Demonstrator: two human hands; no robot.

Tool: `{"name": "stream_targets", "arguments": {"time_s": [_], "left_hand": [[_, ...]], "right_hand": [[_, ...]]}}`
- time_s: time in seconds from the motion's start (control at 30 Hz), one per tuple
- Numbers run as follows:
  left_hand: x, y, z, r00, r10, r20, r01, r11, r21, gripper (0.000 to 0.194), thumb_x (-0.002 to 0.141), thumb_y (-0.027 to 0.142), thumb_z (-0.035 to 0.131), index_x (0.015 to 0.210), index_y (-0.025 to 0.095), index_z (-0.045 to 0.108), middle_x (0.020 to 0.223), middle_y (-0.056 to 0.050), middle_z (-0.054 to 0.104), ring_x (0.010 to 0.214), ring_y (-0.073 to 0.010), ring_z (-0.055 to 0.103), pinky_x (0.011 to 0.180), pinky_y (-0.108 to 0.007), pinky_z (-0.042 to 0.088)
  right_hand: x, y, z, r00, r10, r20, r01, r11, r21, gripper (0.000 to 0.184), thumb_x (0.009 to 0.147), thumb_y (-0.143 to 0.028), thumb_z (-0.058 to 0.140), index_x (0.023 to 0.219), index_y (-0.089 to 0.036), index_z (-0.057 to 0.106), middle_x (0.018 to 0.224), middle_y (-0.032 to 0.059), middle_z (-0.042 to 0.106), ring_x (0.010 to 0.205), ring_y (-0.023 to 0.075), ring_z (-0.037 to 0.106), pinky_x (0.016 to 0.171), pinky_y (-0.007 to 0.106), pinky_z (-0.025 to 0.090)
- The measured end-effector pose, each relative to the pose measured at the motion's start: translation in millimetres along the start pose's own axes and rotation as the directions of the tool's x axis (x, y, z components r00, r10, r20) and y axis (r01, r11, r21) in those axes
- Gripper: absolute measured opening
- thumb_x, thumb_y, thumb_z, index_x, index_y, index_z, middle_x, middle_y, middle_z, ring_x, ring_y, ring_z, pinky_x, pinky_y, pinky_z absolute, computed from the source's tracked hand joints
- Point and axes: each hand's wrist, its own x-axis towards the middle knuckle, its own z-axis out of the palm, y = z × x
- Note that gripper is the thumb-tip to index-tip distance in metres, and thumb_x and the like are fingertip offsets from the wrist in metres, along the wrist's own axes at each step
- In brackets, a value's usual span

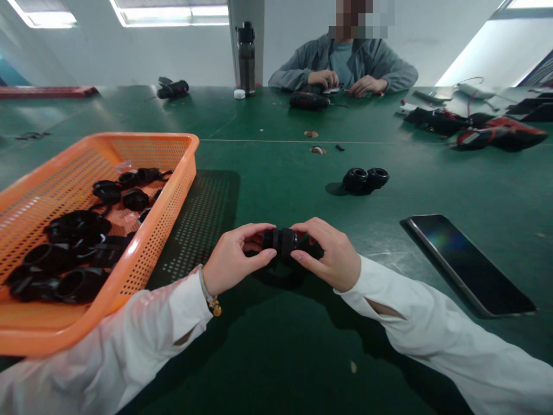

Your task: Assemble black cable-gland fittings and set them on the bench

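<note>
Just above the green table [259, 357], a black ribbed cylindrical fitting [280, 242] lies sideways between my two hands. My left hand [237, 253] grips its left end with thumb and fingers. The right end is pinched by my right hand [326, 251]. Its exact kind I cannot make out. Beyond my right hand, two similar black round fittings [366, 180] sit side by side on the table, their open ends showing. Left of my left hand stands an orange perforated basket [166, 230] holding several black fittings [78, 227] with cords.
A phone [470, 262] lies at the right. Farther off are a power screwdriver [309, 101], another tool [173, 88], a dark bottle [246, 60], a white cap [239, 94] and red-black bundles [496, 132]. Across the table a person [345, 63] handles small parts.
</note>
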Motion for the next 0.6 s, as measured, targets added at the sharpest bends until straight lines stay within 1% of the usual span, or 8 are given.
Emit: {"name": "stream_targets", "arguments": {"time_s": [0.2, 0.43, 0.6], "left_hand": [[-0.1, 0.7, 1.3, 1.0, -0.003, 0.005, 0.003, 1.0, 0.006, 0.045, 0.064, 0.026, 0.065, 0.105, 0.008, 0.062, 0.094, -0.01, 0.067, 0.082, -0.0188, 0.064, 0.076, -0.031, 0.055], [-0.4, 1.4, 1.2, 1.0, 0.004, 0.004, -0.004, 1.0, 0.019, 0.044, 0.064, 0.027, 0.065, 0.105, 0.009, 0.063, 0.095, -0.009, 0.067, 0.083, -0.0186, 0.064, 0.075, -0.031, 0.055], [-0.6, 1.2, 0.9, 1.0, 0.006, 0.004, -0.007, 1.0, 0.024, 0.043, 0.065, 0.026, 0.065, 0.104, 0.01, 0.063, 0.095, -0.009, 0.067, 0.083, -0.0187, 0.064, 0.075, -0.031, 0.055]], "right_hand": [[0.1, 0.0, -0.3, 1.0, -0.014, -0.011, 0.014, 1.0, -0.017, 0.023, 0.086, -0.036, 0.047, 0.092, -0.016, 0.056, 0.075, 0.0072, 0.064, 0.067, 0.0182, 0.058, 0.054, 0.029, 0.046], [0.1, 0.0, 0.1, 1.0, -0.022, -0.018, 0.022, 0.999, -0.029, 0.03, 0.088, -0.039, 0.043, 0.09, -0.013, 0.058, 0.073, 0.0082, 0.063, 0.064, 0.0175, 0.056, 0.053, 0.029, 0.046], [0.2, 0.3, -0.5, 1.0, -0.02, -0.007, 0.02, 1.0, -0.024, 0.028, 0.089, -0.038, 0.043, 0.09, -0.014, 0.058, 0.073, 0.0075, 0.063, 0.064, 0.0173, 0.056, 0.052, 0.029, 0.046]]}}
